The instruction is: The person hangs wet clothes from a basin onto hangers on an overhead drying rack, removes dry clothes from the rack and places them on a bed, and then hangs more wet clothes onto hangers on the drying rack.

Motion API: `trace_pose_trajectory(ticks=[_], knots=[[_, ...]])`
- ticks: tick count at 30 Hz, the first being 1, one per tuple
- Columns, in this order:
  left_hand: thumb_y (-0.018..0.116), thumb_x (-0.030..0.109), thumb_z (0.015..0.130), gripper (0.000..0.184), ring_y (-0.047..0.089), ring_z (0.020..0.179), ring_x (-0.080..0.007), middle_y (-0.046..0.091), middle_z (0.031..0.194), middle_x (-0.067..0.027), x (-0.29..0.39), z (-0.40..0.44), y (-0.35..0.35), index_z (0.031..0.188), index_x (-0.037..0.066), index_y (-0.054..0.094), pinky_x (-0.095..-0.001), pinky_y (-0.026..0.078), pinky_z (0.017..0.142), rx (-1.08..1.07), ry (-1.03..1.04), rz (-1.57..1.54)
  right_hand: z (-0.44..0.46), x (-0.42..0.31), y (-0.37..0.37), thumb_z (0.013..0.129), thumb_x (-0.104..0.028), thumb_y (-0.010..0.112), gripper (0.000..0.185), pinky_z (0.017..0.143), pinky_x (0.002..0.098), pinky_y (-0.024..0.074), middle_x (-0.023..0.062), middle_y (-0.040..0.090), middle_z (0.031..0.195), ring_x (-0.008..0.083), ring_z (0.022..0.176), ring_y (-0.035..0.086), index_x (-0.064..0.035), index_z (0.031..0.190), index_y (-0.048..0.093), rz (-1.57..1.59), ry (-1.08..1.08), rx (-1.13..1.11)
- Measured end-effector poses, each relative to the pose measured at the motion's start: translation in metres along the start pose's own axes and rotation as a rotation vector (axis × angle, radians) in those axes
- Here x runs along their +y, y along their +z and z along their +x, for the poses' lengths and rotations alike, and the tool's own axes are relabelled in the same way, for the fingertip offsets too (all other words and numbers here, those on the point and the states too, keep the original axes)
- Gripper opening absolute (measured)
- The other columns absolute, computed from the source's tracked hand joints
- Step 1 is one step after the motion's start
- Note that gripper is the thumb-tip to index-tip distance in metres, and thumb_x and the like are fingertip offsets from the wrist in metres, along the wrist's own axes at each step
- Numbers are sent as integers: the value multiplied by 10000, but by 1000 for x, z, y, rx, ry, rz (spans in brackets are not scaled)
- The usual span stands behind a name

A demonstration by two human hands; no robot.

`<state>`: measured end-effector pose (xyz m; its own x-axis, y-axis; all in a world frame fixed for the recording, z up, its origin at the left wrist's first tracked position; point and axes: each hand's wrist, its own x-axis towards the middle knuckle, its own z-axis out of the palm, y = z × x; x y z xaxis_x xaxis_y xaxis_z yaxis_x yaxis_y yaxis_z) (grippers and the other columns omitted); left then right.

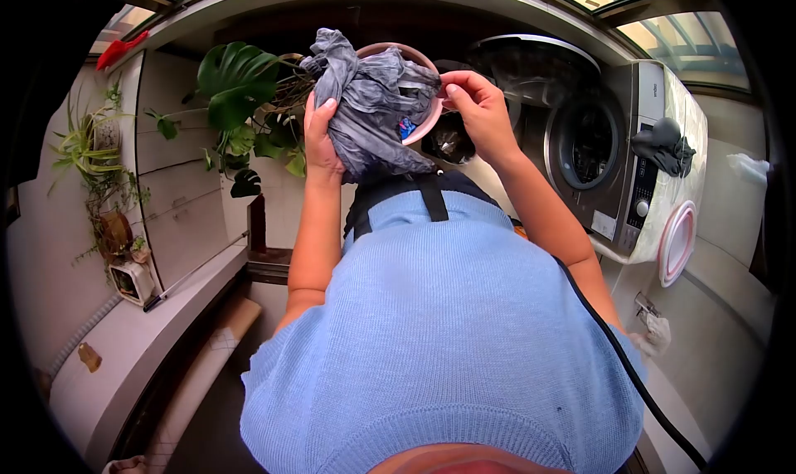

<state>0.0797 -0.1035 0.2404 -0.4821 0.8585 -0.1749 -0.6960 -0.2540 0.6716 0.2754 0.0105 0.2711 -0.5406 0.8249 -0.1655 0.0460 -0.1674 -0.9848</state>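
A crumpled grey cloth garment (373,97) is held up in front of my body, its folds hanging down toward my waist. My left hand (322,138) grips its left side, thumb on top and fingers mostly hidden beneath. With thumb and forefinger, my right hand (481,113) pinches the garment's right edge, close to the rim of a pink basin (428,126). The garment covers most of that basin. A small patch of bright blue (406,128) shows at the garment's lower right; what it is I cannot make out.
To the right stands a front-loading washing machine (634,155) with its round door (539,59) open. A dark grey cloth (666,146) and a pink-rimmed folded basin (677,242) are on and against it. A monstera plant (239,84) reaches in at left. Potted plants (104,163) line the left wall.
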Motion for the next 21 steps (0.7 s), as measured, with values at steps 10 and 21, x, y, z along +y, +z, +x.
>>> trace_pose_trajectory(ticks=[10,21], knots=[[694,125,666,473,607,899,-215,625,977,-113,-3,1,34,1098,9,542,-343,459,868,-195,233,956,-25,30,9,756,-494,705,807,985,406,369,86,347,1408,221,1209,432,-174,1389,319,435,348,-117],[641,442,776,814,298,1265,-323,256,1381,-171,-45,-14,19,1409,124,242,-445,266,1031,-21,-166,688,1,2,0,830,-35,628,270,825,349,529,92,629,1029,214,907,630,-27,1093,569,804,122,153]])
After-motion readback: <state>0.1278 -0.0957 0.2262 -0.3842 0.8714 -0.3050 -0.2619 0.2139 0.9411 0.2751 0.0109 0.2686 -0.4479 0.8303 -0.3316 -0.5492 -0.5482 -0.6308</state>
